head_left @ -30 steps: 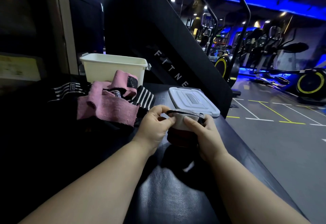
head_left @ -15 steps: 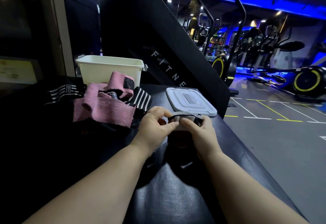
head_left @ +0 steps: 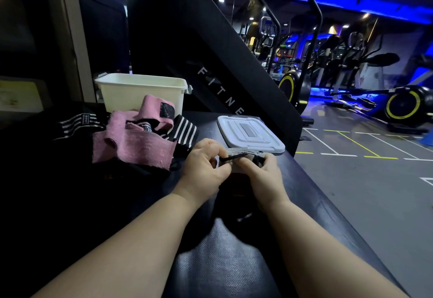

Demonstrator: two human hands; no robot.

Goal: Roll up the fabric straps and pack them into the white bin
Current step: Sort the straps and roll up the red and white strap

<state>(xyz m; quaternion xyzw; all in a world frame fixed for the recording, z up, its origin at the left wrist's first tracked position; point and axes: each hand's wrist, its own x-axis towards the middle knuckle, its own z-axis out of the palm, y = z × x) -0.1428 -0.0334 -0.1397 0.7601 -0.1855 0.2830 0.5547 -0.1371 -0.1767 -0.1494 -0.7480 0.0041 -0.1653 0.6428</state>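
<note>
Fingers (head_left: 210, 149) of the left hand (head_left: 203, 168) and the right hand (head_left: 262, 175) pinch a rolled strap (head_left: 236, 152), grey-white with a thin black edge, just in front of the lid (head_left: 250, 133).

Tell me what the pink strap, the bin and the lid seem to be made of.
Pink strap: soft fabric, matte, with fuzzy frayed edges.
Bin: probably hard plastic, smooth, moulded rim.
Lid: likely plastic too, slight sheen, moulded ridges.
</note>
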